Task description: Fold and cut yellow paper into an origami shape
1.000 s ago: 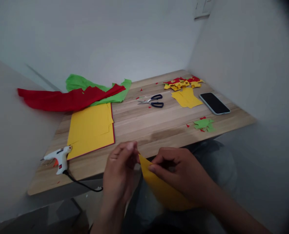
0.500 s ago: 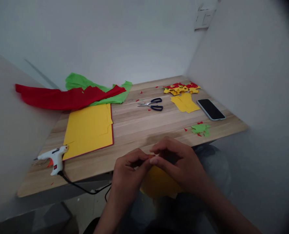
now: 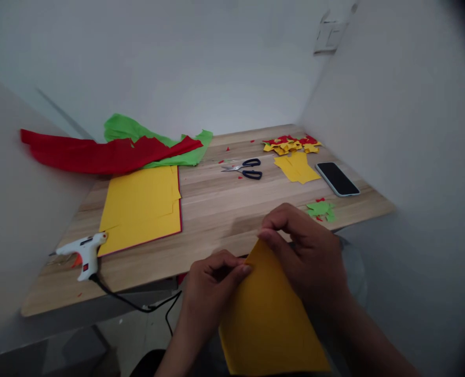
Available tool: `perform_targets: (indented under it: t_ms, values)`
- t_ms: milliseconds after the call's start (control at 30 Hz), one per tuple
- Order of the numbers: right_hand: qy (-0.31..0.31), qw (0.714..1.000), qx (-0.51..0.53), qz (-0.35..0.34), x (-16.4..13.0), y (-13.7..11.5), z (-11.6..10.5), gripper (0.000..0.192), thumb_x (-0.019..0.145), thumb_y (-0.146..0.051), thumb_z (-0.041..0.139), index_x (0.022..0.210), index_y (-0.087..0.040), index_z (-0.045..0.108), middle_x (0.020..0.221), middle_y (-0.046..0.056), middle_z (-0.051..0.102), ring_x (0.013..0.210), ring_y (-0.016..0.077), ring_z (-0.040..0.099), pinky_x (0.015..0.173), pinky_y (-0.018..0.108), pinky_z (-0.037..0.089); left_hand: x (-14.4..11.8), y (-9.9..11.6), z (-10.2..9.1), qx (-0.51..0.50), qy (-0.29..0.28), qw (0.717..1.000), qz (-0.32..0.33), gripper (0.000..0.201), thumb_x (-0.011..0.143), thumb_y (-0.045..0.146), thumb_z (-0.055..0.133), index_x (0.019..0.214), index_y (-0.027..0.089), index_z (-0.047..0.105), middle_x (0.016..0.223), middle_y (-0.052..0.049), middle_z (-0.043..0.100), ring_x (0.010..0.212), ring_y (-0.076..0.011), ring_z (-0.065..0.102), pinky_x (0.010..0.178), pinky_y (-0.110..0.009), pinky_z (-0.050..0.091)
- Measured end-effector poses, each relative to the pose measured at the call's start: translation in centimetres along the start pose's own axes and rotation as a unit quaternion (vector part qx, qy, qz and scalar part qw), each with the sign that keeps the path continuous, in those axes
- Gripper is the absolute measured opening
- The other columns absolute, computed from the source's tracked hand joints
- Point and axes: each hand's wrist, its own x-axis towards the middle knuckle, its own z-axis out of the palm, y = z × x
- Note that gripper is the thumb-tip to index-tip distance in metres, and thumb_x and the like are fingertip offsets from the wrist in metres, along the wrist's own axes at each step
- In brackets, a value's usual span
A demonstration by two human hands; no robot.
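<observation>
Both of my hands are on the yellow paper sheet [image 3: 269,319], which hangs in front of me, below the near edge of the wooden table [image 3: 217,209]. With my left hand [image 3: 212,288] I pinch the sheet's left edge between thumb and curled fingers. With my right hand [image 3: 309,251] I pinch its top corner, fingertips pressed together on the point, the hand sitting higher and a little farther out than the left one. The sheet spreads downward from that corner, wide at the bottom, and covers my lap.

Beyond my left hand, on the table, lies a stack of yellow sheets [image 3: 142,207] with a red edge showing under it. Just left of that stack, near the table's front corner, rests a white glue gun [image 3: 84,250], its black cord [image 3: 138,305] dropping over the edge toward my left wrist. Farther back on that side, red crepe paper [image 3: 99,154] lies across green crepe paper [image 3: 154,141] against the wall.

Straight ahead of my hands, well apart from them, are black-handled scissors [image 3: 245,168]. Beyond my right hand sit green paper cutouts [image 3: 321,209], close to the table's edge. Farther back are a few small yellow sheets [image 3: 297,167], a pile of yellow and red scraps [image 3: 291,144] behind them, and a dark phone [image 3: 336,178] just right of the small sheets.
</observation>
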Motion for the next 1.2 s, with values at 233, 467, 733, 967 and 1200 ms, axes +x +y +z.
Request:
perform_targets:
  t_ms: [233,467,733,967,1200]
  values:
    - [0.08,0.996,-0.012,0.027,1.4,0.5,-1.1,0.015,0.09,-0.02,0.06,0.076,-0.022,0.059,0.073,-0.003,0.06,0.068,0.0125,0.056,0.061,0.025,0.045,0.0,-2.7,-0.9,0.028,0.048,0.998,-0.006,0.014,0.066,0.033,0.08,0.063,0.02,0.075,0.065,-0.002,0.07,0.062,-0.0141,0.06,0.058,-0.023,0.045]
    - [0.222,0.973,-0.018,0.058,1.9,2.1,-3.0,0.016,0.089,-0.03,0.066,0.076,-0.022,0.063,0.071,-0.002,0.061,0.067,0.0136,0.057,0.059,0.025,0.046,0.3,-3.9,-4.8,0.138,0.084,0.987,-0.006,0.02,0.071,0.039,0.078,0.069,0.02,0.077,0.067,-0.006,0.073,0.061,-0.0183,0.061,0.06,-0.029,0.049]
    - [0.159,0.981,-0.108,-0.004,-0.4,-2.2,-0.1,0.01,0.09,-0.02,0.063,0.081,-0.024,0.061,0.072,-0.002,0.067,0.063,0.0139,0.062,0.059,0.026,0.049,-1.4,-1.2,2.9,0.164,0.018,0.964,0.21,0.083,0.07,0.027,0.082,0.144,0.036,0.046,0.147,-0.007,0.052,0.135,-0.0312,0.047,0.109,-0.043,0.042]
    - [0.024,0.996,-0.085,-0.026,-1.7,-1.6,0.2,0.006,0.09,-0.02,0.061,0.085,-0.023,0.059,0.079,0.001,0.066,0.077,0.017,0.064,0.07,0.029,0.051,0.5,-1.5,6.0,0.016,0.046,0.991,0.123,0.024,0.086,0.043,0.06,0.083,0.022,0.07,0.072,-0.006,0.07,0.069,-0.0231,0.064,0.059,-0.032,0.052]
    - [-0.087,0.976,-0.106,0.168,-2.1,2.4,-3.0,0.025,0.09,-0.041,0.06,0.105,-0.023,0.069,0.094,0.006,0.073,0.087,0.0235,0.067,0.078,0.038,0.051,2.8,-0.8,2.6,-0.074,-0.046,0.996,-0.001,0.031,0.083,0.046,0.07,0.091,0.016,0.071,0.081,-0.006,0.075,0.068,-0.0186,0.066,0.063,-0.029,0.053]
